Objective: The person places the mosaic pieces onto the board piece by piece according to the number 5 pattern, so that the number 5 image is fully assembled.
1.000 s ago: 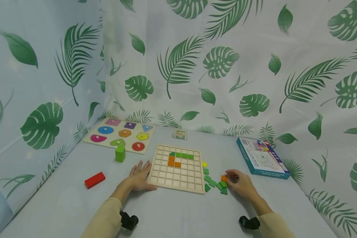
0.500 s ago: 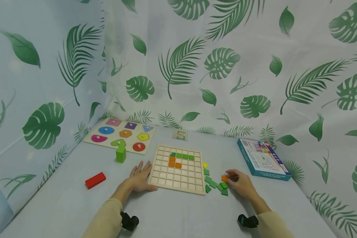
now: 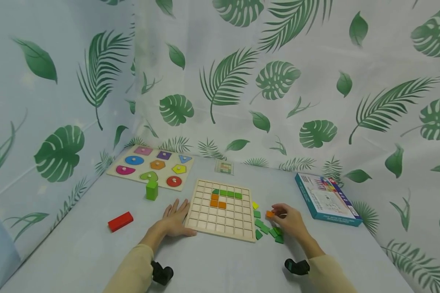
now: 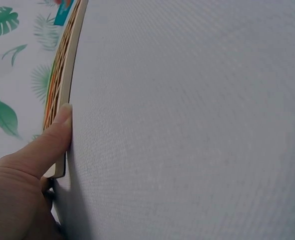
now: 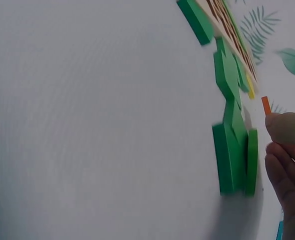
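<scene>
My right hand pinches an orange square tile between thumb and fingers, just right of the wooden grid board. In the right wrist view the orange tile juts from the fingertips, above the table. Several loose green tiles lie between that hand and the board. My left hand rests at the board's near left corner, fingers spread along the left side, and its thumb lies against the near edge. A green row and several orange tiles sit in the grid.
A shape puzzle board lies back left. In front of it stands a light green block, with a red block nearer. A pattern card is behind the grid board. A flat blue-edged box lies at right.
My right hand has lifted the orange tile off the spot by the green tiles and moved it slightly left, toward the board. My left hand stays at the board's corner.
</scene>
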Demonstrator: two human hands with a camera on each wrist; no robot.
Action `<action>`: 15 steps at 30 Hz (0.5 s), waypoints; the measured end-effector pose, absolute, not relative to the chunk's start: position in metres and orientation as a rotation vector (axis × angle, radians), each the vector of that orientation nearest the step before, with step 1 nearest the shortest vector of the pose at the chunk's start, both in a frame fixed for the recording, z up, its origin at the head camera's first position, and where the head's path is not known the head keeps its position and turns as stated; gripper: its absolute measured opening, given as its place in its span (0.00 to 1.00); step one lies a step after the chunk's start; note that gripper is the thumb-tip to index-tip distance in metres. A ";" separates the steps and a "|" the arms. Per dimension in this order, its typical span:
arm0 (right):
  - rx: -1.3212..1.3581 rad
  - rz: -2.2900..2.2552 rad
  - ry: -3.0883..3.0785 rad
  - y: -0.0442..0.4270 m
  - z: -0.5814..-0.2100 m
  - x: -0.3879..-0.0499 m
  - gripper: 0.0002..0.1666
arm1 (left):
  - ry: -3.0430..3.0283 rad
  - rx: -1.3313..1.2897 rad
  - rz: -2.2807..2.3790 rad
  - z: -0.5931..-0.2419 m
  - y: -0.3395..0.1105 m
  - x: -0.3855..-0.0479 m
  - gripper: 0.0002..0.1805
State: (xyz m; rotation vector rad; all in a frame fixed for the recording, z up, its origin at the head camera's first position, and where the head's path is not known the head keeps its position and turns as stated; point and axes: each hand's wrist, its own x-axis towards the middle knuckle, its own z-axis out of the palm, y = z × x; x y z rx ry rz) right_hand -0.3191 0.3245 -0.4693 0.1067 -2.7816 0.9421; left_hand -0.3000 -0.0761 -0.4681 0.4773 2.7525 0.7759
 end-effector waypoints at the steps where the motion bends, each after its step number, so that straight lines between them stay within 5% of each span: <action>1: 0.114 0.938 -2.774 0.321 -0.470 -0.320 0.19 | 2.751 0.477 0.778 -0.467 -0.076 -0.300 0.56; 15: 0.265 1.019 -2.663 0.277 -0.469 -0.333 0.18 | 2.754 0.482 0.790 -0.464 -0.076 -0.298 0.56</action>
